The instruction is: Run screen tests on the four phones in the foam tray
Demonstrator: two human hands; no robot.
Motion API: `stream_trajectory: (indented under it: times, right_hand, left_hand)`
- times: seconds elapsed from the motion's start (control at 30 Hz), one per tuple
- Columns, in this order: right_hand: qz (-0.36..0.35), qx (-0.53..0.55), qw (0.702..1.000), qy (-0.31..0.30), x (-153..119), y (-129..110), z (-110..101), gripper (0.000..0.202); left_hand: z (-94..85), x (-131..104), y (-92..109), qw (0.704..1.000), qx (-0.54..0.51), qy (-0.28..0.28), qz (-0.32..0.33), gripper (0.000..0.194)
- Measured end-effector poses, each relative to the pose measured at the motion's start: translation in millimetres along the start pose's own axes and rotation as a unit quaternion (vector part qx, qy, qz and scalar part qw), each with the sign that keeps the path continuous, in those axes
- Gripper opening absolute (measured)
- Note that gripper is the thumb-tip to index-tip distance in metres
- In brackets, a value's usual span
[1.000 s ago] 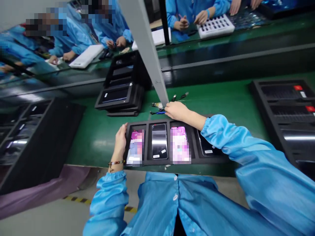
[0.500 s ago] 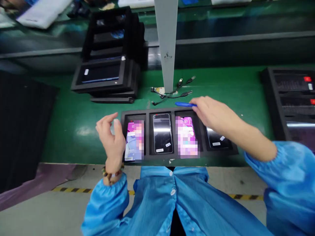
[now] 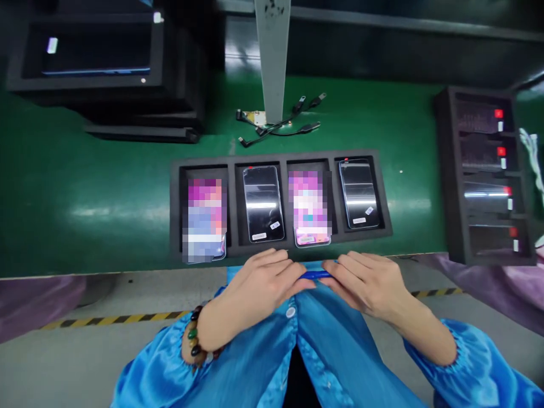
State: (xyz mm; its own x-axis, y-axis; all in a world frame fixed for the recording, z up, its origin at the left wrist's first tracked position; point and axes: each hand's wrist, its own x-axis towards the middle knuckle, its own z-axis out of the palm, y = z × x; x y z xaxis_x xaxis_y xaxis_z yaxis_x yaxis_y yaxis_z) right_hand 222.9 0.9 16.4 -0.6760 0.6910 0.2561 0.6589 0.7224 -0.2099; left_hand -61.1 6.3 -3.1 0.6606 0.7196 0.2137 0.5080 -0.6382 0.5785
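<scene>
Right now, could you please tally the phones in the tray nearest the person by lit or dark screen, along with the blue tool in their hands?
Lit phones: 2
Dark phones: 2
Blue tool: 1
Total: 5

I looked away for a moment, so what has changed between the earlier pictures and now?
The right hand has brought the blue stick from beyond the tray to its near side. The left hand has let go of the tray's left end, moved right and now holds the stick too. The four phones stay in the tray, and the cables lie by the post as before.
</scene>
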Motion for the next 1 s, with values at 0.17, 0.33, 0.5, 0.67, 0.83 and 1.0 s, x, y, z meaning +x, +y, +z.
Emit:
stream_trajectory:
  times: [0.17, 0.33, 0.5, 0.67, 0.83, 1.0]
  right_hand:
    - [0.285, 0.028, 0.95, 0.124, -53.8, 31.1, -21.7, 0.028]
    - [0.347, 0.34, 0.836, 0.255, -47.8, 29.4, 3.2, 0.029]
    - [0.311, 0.435, 0.788, 0.304, 1.9, 12.4, 53.6, 0.046]
    - [0.387, 0.464, 0.751, 0.265, 18.1, 3.9, 70.5, 0.036]
    - [0.417, 0.421, 0.769, 0.239, 16.4, 2.2, 70.0, 0.042]
    - [0.396, 0.391, 0.797, 0.234, 13.3, 2.9, 73.2, 0.053]
  left_hand:
    - [-6.9, -29.4, -11.7, 0.995, -0.016, 0.092, -0.04, 0.013]
    - [21.8, -28.3, -23.5, 0.99, -0.016, 0.126, 0.059, 0.019]
    - [45.0, -13.3, -31.2, 0.986, -0.022, 0.139, 0.093, 0.019]
    - [49.2, -8.8, -40.0, 0.984, 0.004, 0.14, 0.111, 0.02]
    - [52.4, -7.0, -40.3, 0.984, 0.012, 0.145, 0.102, 0.024]
    - [55.9, -9.6, -39.9, 0.985, 0.008, 0.146, 0.09, 0.023]
